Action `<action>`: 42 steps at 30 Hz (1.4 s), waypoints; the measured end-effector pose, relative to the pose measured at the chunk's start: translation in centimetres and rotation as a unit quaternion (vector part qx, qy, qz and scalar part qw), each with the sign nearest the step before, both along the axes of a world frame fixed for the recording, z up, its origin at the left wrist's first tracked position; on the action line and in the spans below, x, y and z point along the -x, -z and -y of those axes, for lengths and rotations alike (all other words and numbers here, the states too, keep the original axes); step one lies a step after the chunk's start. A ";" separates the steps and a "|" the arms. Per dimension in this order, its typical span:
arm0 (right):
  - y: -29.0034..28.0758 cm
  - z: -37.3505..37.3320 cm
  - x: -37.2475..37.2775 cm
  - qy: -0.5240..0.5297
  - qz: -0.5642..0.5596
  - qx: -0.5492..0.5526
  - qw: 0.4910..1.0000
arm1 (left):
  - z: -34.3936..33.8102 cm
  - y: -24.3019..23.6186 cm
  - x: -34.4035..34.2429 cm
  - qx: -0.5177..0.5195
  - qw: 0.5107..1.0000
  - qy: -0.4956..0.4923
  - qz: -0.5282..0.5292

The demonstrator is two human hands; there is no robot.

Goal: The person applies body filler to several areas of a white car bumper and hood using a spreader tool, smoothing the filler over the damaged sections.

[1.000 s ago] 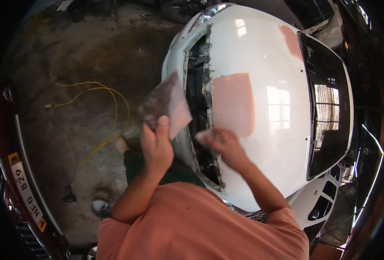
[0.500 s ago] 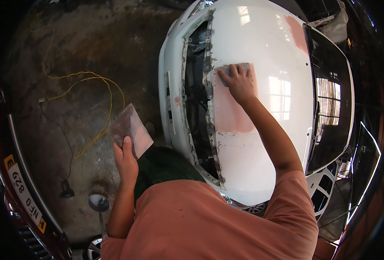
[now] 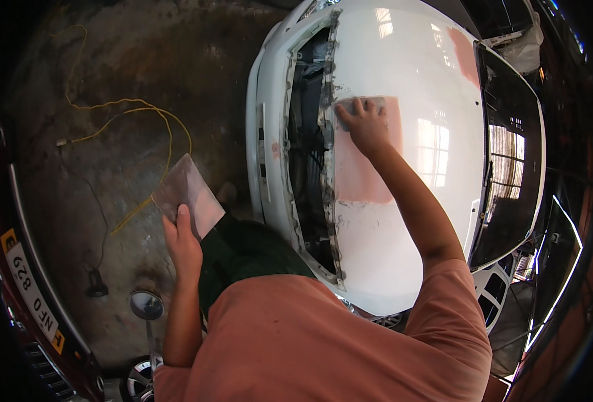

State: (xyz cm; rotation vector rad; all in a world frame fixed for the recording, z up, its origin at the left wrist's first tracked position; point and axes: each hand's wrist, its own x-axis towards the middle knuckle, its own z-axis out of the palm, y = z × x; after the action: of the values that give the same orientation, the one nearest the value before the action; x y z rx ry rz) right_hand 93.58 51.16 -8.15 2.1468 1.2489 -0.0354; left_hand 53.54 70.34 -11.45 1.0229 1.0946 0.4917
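Note:
A pink filler patch (image 3: 366, 177) covers part of the white car hood (image 3: 390, 261) along its front edge. My right hand (image 3: 368, 125) presses a grey sanding pad (image 3: 375, 104) against the patch's far end, fingers spread over it. What lies under the palm is hidden. Off to the left, above the floor, my left hand (image 3: 185, 239) grips a thin, flat square sheet (image 3: 188, 194) by its near edge, thumb on top. The sheet is greyish with a pinkish, dusty side; its exact kind I cannot make out.
Behind the hood's front edge gapes an open front bay (image 3: 308, 141). A yellow cord (image 3: 135, 107) lies on the stained floor, near a black lamp-like item (image 3: 96, 284). A round mirror on a stalk (image 3: 146, 305) and a dark red car (image 3: 48, 335) stand lower left.
My right hand and the pad have slid slightly toward the hood's front edge. My left hand, still holding the sheet, has shifted a little left. The whole view has shifted slightly.

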 end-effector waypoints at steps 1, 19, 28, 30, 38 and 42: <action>0.3 0.3 0.5 -0.001 0.007 0.008 1.000 | -0.1 -0.1 0.0 0.007 1.000 0.003 -0.011; -2.6 12.8 16.9 0.005 -0.066 0.042 0.997 | -0.6 0.1 1.1 -0.023 0.999 0.031 0.031; -9.1 14.5 24.3 0.136 -0.106 -0.012 0.985 | 0.4 -1.3 -0.3 0.096 0.990 0.079 0.065; -12.1 11.5 25.5 0.155 -0.159 -0.148 0.964 | 1.5 -2.0 -1.6 0.182 0.975 0.100 0.080; -19.0 1.7 31.8 0.092 -0.358 -0.486 0.792 | 4.0 -11.8 -6.0 0.408 0.857 0.223 0.222; -17.5 3.1 32.1 0.111 -0.331 -0.438 0.828 | 2.9 -12.0 -5.3 0.385 0.874 0.215 0.204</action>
State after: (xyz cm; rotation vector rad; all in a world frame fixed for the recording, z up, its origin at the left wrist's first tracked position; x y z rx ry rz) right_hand 61.51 48.07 9.36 3.2672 1.5679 -0.4125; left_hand 58.82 67.44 0.56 0.3910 0.5563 -0.1103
